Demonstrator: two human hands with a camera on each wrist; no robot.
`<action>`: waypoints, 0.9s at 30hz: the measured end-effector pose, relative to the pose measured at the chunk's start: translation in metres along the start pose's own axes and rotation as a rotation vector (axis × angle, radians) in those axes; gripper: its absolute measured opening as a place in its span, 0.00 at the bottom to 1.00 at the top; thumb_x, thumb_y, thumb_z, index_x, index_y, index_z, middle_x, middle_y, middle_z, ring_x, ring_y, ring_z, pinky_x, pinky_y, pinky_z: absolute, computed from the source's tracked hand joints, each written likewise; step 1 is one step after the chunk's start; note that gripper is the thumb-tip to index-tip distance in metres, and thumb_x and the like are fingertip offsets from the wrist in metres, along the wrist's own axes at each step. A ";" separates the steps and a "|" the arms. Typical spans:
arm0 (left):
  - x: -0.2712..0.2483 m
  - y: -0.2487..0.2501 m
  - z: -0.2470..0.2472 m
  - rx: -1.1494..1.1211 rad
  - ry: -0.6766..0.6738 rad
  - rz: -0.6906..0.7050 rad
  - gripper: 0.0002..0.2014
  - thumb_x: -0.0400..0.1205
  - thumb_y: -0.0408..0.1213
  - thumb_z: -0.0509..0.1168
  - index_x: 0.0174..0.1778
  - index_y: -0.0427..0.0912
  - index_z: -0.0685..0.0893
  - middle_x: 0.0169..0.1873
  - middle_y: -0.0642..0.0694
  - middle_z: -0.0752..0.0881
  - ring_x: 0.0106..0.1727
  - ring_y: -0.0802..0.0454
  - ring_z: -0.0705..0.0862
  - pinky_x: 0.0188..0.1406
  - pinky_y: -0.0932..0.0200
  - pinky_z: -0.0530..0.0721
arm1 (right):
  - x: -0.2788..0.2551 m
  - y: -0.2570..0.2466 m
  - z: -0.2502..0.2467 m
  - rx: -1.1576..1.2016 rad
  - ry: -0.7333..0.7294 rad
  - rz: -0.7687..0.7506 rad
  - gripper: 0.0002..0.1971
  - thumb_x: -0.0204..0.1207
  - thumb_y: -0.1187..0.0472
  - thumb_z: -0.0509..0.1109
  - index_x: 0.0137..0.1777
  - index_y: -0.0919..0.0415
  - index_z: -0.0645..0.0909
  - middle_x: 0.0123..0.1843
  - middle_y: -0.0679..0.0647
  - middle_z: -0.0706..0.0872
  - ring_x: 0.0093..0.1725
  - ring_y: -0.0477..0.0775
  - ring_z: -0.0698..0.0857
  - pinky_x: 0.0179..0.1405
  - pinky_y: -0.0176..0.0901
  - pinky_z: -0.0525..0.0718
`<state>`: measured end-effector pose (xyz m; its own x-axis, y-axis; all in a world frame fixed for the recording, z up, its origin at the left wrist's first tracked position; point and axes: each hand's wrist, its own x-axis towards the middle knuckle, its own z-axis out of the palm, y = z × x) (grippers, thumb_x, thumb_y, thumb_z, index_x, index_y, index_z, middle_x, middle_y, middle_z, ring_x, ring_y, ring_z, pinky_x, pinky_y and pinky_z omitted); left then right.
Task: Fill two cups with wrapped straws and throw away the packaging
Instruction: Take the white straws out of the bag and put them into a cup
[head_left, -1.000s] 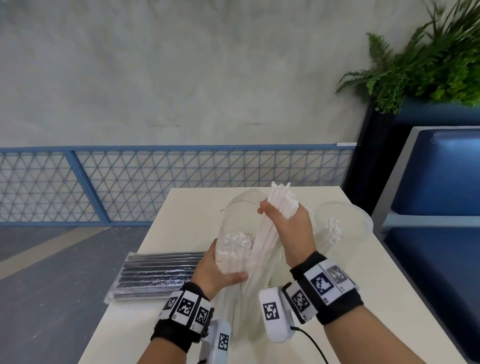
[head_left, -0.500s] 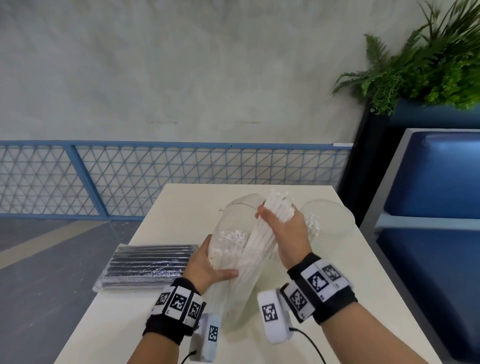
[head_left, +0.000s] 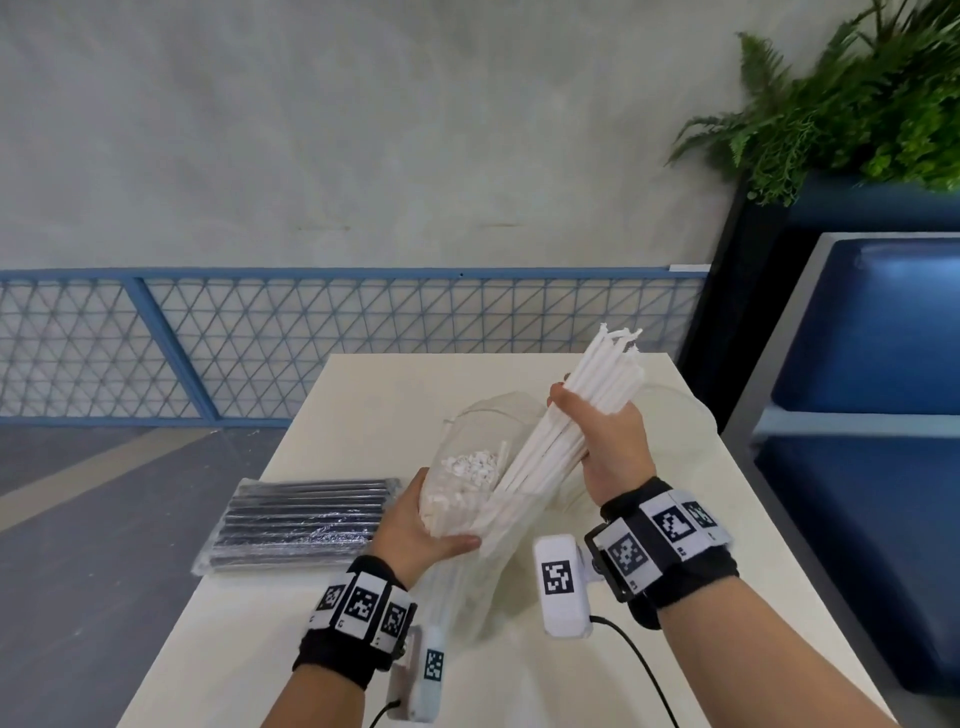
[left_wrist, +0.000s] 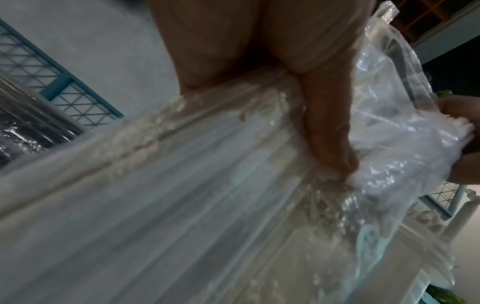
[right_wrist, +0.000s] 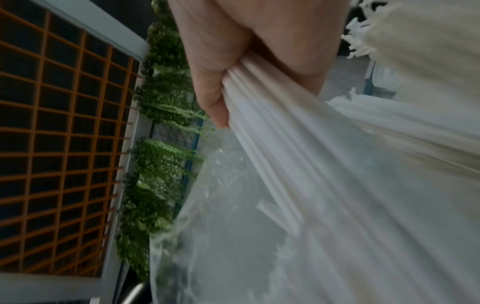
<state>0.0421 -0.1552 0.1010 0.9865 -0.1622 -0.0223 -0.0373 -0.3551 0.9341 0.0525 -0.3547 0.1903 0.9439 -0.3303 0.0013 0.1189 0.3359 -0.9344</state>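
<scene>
Now gripping white wrapped straws (head_left: 558, 441) in right hand (head_left: 605, 447), tips toward one o'clock; left hand (head_left: 415, 525) clutching clear bag (head_left: 467, 499).

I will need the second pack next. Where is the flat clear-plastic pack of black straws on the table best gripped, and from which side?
Probably across the middle of the flat clear-plastic pack of black straws, from above with the left hand, which is nearer. It lies flat on the cream table with its long side facing that hand, so thumb and fingers can span its width.
</scene>
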 end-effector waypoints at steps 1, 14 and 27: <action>0.002 -0.001 -0.001 -0.003 -0.013 0.006 0.38 0.60 0.34 0.82 0.62 0.56 0.72 0.53 0.59 0.82 0.58 0.58 0.80 0.64 0.59 0.75 | -0.003 0.004 0.001 -0.015 -0.010 0.013 0.06 0.69 0.71 0.74 0.38 0.59 0.83 0.38 0.56 0.85 0.41 0.55 0.85 0.45 0.48 0.83; 0.024 -0.013 -0.004 -0.043 0.039 -0.002 0.37 0.56 0.37 0.84 0.58 0.53 0.73 0.54 0.48 0.84 0.59 0.50 0.81 0.63 0.55 0.77 | 0.015 -0.019 -0.010 0.219 0.209 -0.059 0.01 0.71 0.69 0.71 0.39 0.65 0.82 0.29 0.49 0.89 0.35 0.46 0.88 0.34 0.36 0.85; 0.031 -0.012 -0.004 -0.051 0.121 -0.037 0.31 0.64 0.31 0.80 0.59 0.48 0.73 0.53 0.45 0.83 0.56 0.47 0.82 0.58 0.57 0.78 | 0.006 -0.058 -0.022 0.154 0.252 -0.379 0.02 0.74 0.70 0.67 0.40 0.65 0.80 0.34 0.54 0.83 0.35 0.48 0.84 0.38 0.40 0.84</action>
<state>0.0738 -0.1525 0.0903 0.9992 -0.0367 -0.0172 0.0049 -0.3113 0.9503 0.0443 -0.3952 0.2368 0.7231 -0.6521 0.2279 0.5029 0.2709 -0.8208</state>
